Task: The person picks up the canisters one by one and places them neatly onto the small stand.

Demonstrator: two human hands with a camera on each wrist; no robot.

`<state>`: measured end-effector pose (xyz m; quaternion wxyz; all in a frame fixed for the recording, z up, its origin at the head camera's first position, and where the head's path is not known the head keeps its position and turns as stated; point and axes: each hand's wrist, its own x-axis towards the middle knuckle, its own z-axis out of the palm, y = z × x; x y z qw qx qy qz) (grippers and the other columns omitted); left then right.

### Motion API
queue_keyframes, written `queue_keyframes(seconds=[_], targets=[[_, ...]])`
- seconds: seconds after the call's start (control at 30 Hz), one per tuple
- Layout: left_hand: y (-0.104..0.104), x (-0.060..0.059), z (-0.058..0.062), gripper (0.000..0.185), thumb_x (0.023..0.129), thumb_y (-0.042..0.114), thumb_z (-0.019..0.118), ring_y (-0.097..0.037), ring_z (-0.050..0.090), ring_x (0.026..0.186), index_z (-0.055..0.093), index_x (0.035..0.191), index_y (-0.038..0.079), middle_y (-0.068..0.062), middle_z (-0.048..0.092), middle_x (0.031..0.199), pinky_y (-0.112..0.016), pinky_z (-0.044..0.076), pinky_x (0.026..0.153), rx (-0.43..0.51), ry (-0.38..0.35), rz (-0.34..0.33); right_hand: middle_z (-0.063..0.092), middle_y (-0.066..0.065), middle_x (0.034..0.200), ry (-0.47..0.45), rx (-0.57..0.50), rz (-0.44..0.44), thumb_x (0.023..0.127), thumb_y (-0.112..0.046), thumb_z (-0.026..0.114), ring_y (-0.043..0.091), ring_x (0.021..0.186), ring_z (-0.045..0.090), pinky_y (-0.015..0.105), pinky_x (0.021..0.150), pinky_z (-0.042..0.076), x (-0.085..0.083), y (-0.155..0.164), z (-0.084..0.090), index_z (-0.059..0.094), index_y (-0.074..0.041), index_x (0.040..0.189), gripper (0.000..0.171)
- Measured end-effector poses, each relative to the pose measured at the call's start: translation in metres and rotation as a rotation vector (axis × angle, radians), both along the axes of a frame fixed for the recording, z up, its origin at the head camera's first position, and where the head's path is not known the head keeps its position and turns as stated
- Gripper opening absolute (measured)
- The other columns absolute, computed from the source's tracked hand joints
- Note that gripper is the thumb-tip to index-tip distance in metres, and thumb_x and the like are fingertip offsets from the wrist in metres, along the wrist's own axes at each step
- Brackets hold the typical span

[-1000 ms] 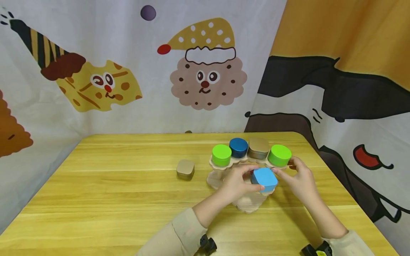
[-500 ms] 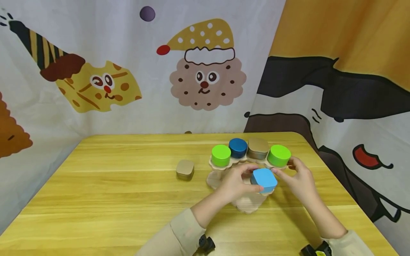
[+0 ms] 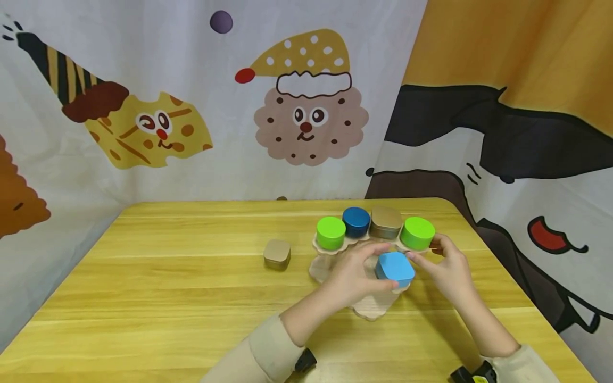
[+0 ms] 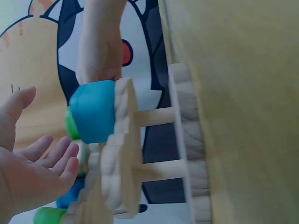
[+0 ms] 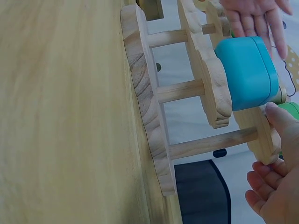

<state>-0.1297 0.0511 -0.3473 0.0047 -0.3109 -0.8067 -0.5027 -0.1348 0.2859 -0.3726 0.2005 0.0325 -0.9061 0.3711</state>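
Observation:
A light-blue rounded-square tin [image 3: 395, 268] sits at the right end of the front shelf of a wooden tiered stand [image 5: 215, 86]. Beside it my left hand [image 3: 351, 271] is spread; the left wrist view shows loose, nearly straight fingers apart from the light-blue tin [image 4: 96, 112]. With the thumb above and the fingers below, my right hand [image 3: 447, 268] grips the right end of the back shelf [image 5: 261, 144]. That shelf carries two green round tins [image 3: 331, 233] [image 3: 417, 233], a dark-blue round tin [image 3: 356, 221] and a gold tin [image 3: 386, 221].
A smaller gold rounded-square tin [image 3: 276, 254] lies on the wooden table [image 3: 191, 282], left of the stand. Behind the table hangs a cartoon-printed curtain [image 3: 230, 175]. The table's right edge runs past the right forearm.
My left fingers have loosened from the light-blue tin and drawn slightly away from it. The tin stays on the front shelf, and my right hand keeps its place.

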Motion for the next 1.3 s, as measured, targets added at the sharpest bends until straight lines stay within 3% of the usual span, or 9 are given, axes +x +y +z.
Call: queue_keyframes(seconds=[0.3,0.77,0.97,1.13,1.3], targets=[[-0.010,0.013,0.024,0.066,0.076,0.025,0.083,-0.004,0.048,0.120,0.055,0.134,0.014,0.008,0.055,0.131,-0.028,0.039,0.099,0.090,0.002,-0.043,0.056,0.022,0.116,-0.033,-0.034,0.008,0.083,-0.028,0.077,0.036,0.105,0.049,0.050,0.087,0.038,0.000,-0.001,0.002,0.050,0.007,0.121,0.059],[-0.035,0.024,0.053,0.066,0.077,0.024,0.083,-0.003,0.046,0.121,0.053,0.135,0.019,0.014,0.055,0.129,-0.027,0.038,0.100,0.213,-0.003,-0.095,0.054,0.023,0.118,-0.063,-0.051,0.009,0.083,-0.030,0.076,0.038,0.107,0.047,0.053,0.088,0.037,0.001,0.000,0.003,0.049,0.007,0.122,0.060],[-0.049,0.025,0.065,0.070,0.075,0.021,0.084,-0.004,0.046,0.121,0.052,0.137,0.021,0.016,0.055,0.128,-0.036,0.036,0.103,0.246,0.012,-0.082,0.054,0.023,0.116,-0.050,-0.057,0.013,0.083,-0.029,0.077,0.038,0.106,0.047,0.053,0.089,0.036,0.001,-0.001,0.004,0.049,0.007,0.121,0.059],[-0.062,0.024,0.068,0.070,0.075,0.020,0.084,-0.004,0.045,0.122,0.052,0.137,0.024,0.013,0.056,0.130,-0.039,0.034,0.104,0.248,0.033,-0.043,0.054,0.023,0.116,-0.041,-0.057,0.010,0.083,-0.027,0.077,0.038,0.106,0.047,0.052,0.088,0.037,0.000,-0.002,0.002,0.049,0.008,0.120,0.058],[-0.076,0.021,0.064,0.069,0.077,0.021,0.083,-0.005,0.043,0.125,0.051,0.138,0.026,0.015,0.054,0.131,-0.044,0.030,0.106,0.219,-0.002,-0.003,0.054,0.025,0.117,-0.049,-0.072,0.002,0.082,-0.027,0.078,0.039,0.108,0.048,0.054,0.090,0.037,0.000,-0.001,0.002,0.048,0.008,0.121,0.060]])
